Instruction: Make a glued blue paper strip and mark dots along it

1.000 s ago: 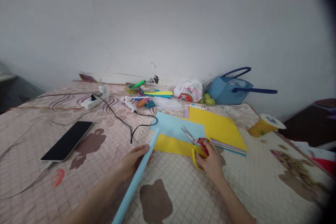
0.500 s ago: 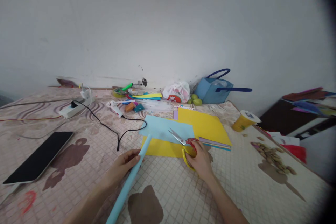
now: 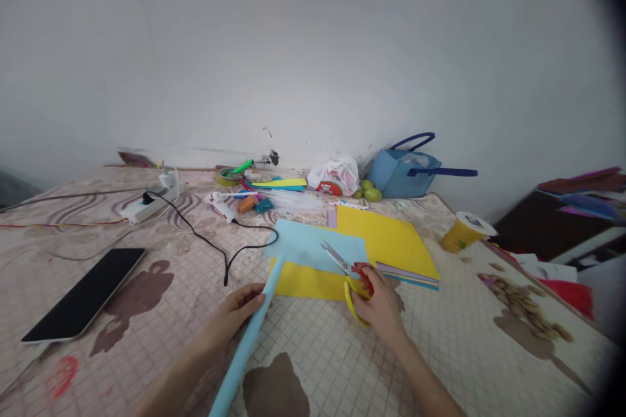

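A long light-blue paper strip or roll (image 3: 247, 339) slants toward the bottom edge, and my left hand (image 3: 242, 313) is closed on its upper part. My right hand (image 3: 374, 300) grips scissors (image 3: 337, 257) by their red and yellow handles. The blades point up and left, slightly parted, over a light-blue sheet (image 3: 303, 241). Beneath that sheet lies yellow paper (image 3: 308, 281). A larger yellow sheet (image 3: 391, 241) tops a stack of coloured paper to the right.
At left are a tablet (image 3: 85, 293), a power strip (image 3: 149, 205) and a black cable (image 3: 200, 236). A glue gun (image 3: 222, 208), plastic bag (image 3: 334, 176), green fruit (image 3: 372, 193) and blue bag (image 3: 403, 172) line the back. A yellow cup (image 3: 462, 234) and nuts (image 3: 523, 306) are at right.
The view has shifted a little, so most things appear slightly to the right and lower. Both hands keep their holds on the blue paper and the scissors.
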Demonstrator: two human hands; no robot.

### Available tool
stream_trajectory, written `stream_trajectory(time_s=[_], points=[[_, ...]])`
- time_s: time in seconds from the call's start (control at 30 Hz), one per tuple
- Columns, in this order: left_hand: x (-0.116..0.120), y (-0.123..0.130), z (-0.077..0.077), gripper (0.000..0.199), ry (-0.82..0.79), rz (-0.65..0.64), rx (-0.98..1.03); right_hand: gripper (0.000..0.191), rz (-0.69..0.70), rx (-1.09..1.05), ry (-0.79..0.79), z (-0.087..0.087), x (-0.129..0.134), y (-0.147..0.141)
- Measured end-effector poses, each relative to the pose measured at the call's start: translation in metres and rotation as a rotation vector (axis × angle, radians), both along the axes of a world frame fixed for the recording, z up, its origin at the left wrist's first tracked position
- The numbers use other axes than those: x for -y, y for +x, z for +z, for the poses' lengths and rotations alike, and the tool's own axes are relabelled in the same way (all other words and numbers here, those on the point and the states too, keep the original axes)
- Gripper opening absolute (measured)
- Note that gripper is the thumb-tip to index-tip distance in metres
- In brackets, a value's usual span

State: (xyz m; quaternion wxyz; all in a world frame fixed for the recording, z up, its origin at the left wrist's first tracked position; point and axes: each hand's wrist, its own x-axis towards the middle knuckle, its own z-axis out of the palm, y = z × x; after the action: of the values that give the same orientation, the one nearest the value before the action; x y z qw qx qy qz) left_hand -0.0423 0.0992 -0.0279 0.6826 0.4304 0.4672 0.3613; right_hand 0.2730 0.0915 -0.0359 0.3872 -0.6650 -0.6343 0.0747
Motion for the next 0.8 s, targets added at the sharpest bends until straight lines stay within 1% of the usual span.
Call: stream_trajectory(time_s=[0.03,0.1,0.17,0.23,0.3,0.4,0.5,0.57,0.63,0.7,0.8], points=[[0.0,0.0,0.001,0.043,-0.03,0.02,0.041,0.034,0.023,-0.108,-0.045,0.003,0.002,-0.004],[0.001,0.001,0.003,0.041,-0.101,0.074,0.133,0.028,0.118,-0.428,-0.161,0.008,0.008,-0.016],[0.002,0.002,0.006,0.038,-0.163,0.119,0.213,0.035,0.246,-0.803,-0.287,0.013,0.014,-0.032],[0.002,0.003,0.009,0.035,-0.201,0.131,0.268,0.042,0.384,-1.079,-0.42,0.016,0.019,-0.05],[0.002,0.002,0.012,0.032,-0.206,0.125,0.304,0.048,0.529,-1.229,-0.556,0.017,0.024,-0.066],[0.001,0.0,0.015,0.028,-0.188,0.106,0.332,0.053,0.709,-1.334,-0.722,0.014,0.029,-0.084],[0.0,-0.002,0.016,0.026,-0.156,0.081,0.348,0.055,0.823,-1.325,-0.799,0.009,0.032,-0.093],[0.0,-0.002,0.015,0.029,-0.148,0.083,0.347,0.053,0.831,-1.218,-0.779,0.008,0.031,-0.093],[0.0,-0.002,0.012,0.033,-0.154,0.09,0.331,0.046,0.766,-1.005,-0.708,0.012,0.027,-0.087],[0.0,-0.001,0.01,0.036,-0.142,0.085,0.299,0.036,0.652,-0.711,-0.598,0.021,0.02,-0.077],[0.0,0.0,0.008,0.037,-0.021,0.047,0.13,0.028,0.488,-0.255,-0.408,0.033,0.003,-0.06]])
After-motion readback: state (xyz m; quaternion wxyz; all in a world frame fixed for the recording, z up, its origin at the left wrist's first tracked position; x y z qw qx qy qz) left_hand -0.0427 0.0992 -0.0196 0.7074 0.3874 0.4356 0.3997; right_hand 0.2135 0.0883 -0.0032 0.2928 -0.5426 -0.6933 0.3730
